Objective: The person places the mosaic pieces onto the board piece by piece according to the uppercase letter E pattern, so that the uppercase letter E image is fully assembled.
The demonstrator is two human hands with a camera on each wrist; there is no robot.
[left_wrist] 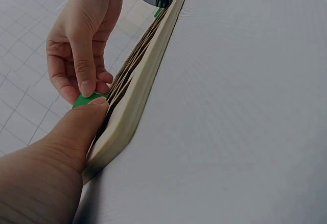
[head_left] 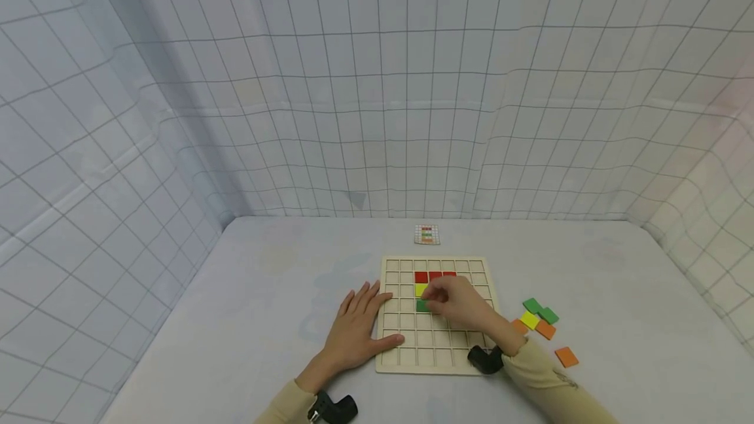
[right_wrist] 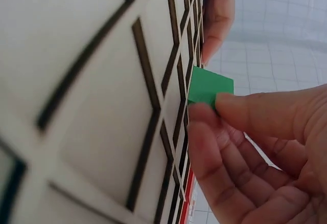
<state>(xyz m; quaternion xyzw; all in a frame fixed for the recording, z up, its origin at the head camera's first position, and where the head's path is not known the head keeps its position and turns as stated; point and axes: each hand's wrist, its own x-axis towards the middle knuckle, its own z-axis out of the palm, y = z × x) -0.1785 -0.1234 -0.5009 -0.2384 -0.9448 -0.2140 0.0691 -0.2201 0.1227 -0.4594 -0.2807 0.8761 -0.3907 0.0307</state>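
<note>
A pale wooden grid board (head_left: 436,370) lies on the table. My right hand (head_left: 462,303) is over its middle, pinching a green square tile (right_wrist: 210,85) between thumb and fingertips. That tile is tilted, with one edge close to the grid. In the head view it overlaps the cell below a yellow tile (head_left: 421,290). Above the yellow one is a row of red tiles (head_left: 421,277), partly covered by my right hand. My left hand (head_left: 351,332) lies with fingers spread along the board's left edge, its thumb on the rim.
Right of the board lie loose tiles: green (head_left: 533,306), yellow (head_left: 530,320) and orange (head_left: 546,330), with another orange tile (head_left: 567,356) nearer me. Behind the board is a small card (head_left: 427,235) with a coloured grid pattern. A gridded curtain (head_left: 377,116) surrounds the table.
</note>
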